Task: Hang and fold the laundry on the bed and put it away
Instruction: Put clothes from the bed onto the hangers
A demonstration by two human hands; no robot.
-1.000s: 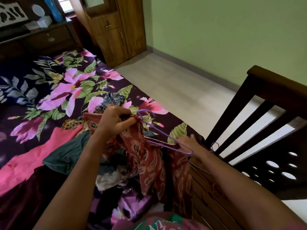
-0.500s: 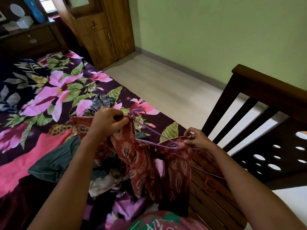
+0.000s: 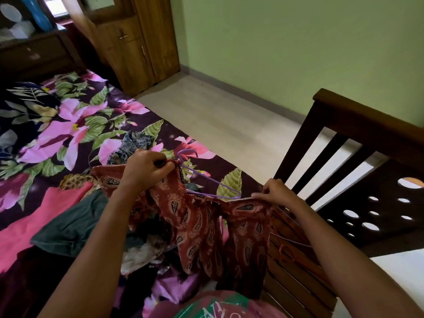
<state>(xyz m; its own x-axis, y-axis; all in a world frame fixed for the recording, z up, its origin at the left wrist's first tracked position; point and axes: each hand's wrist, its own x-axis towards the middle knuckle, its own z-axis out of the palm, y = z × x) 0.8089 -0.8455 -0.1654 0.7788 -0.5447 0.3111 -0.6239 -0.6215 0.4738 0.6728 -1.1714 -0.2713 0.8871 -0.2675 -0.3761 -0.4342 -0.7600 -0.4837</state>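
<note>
A red paisley-print garment (image 3: 202, 228) hangs between my two hands over the bed's foot end. A thin purple hanger (image 3: 206, 180) is threaded into its top edge, its hook sticking up past my left hand. My left hand (image 3: 146, 168) grips the garment's upper left edge together with the hanger's neck. My right hand (image 3: 275, 191) pinches the garment's right shoulder near the hanger's end. Below lies a pile of laundry (image 3: 142, 246): a dark green piece (image 3: 75, 223), a pink piece (image 3: 39, 214) and dark and light prints.
The bed wears a dark floral sheet (image 3: 68, 125). A dark wooden footboard (image 3: 358, 157) with slats and round holes stands at right, more hangers (image 3: 291, 246) lying by it. A wooden wardrobe (image 3: 135, 40) and a dresser (image 3: 32, 51) stand far back. Pale floor (image 3: 229, 115) runs along the green wall.
My right hand has come up from beside the footboard, taken the garment's right shoulder and drawn it out over the hanger's end. The left hand has kept its grip.
</note>
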